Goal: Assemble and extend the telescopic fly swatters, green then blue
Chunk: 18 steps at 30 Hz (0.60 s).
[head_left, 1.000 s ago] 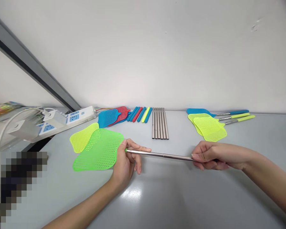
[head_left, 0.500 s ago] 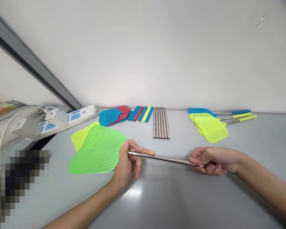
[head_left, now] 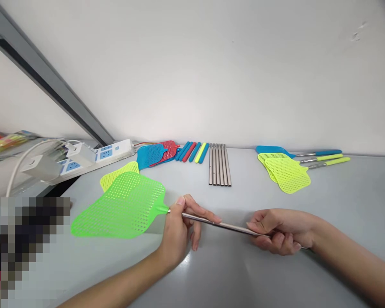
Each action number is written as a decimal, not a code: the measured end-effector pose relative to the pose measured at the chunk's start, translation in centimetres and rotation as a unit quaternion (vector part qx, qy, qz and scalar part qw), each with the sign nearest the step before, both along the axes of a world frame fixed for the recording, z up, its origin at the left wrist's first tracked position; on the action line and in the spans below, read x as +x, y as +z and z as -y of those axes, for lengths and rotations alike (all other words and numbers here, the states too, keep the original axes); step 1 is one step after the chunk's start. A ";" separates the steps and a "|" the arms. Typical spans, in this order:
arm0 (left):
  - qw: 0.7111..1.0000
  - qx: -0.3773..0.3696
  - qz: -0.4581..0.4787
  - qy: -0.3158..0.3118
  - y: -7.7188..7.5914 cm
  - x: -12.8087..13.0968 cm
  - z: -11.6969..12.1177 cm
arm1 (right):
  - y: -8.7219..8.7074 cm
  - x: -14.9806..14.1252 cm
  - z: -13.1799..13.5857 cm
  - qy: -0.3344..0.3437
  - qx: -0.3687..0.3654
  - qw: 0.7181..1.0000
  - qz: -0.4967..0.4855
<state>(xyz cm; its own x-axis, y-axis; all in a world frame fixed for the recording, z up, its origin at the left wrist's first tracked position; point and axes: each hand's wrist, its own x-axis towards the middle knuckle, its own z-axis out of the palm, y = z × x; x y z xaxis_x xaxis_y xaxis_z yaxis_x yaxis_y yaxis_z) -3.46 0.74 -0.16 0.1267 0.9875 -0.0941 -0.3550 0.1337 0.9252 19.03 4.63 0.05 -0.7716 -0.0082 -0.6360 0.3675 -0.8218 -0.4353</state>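
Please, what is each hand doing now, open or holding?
Left hand: closed around the metal rod of the green swatter.
Right hand: closed, holding the same rod farther along.

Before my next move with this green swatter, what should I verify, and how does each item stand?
1. Left hand on the rod, near the green head: ok.
2. Right hand gripping the rod further along: ok.
3. Green head joined to the rod: ok by eye; firmness, cannot tell.
4. Rod level across the view: not ok, it slants down toward the right hand.
5. Green head off the yellow head behind: cannot tell, they overlap in view.
6. Loose tubes apart from both hands: ok.
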 end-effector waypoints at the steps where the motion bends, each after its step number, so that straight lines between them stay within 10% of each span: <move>1: 1.000 -0.005 -0.001 -0.001 -0.1 0.0 0.0 | 0.0 -0.1 0.0 -0.001 0.002 1.000 0.001; 18: 0.997 -0.031 -0.018 -0.068 -0.2 -0.7 -1.4 | 1.8 0.5 -0.1 -0.020 0.300 0.953 0.043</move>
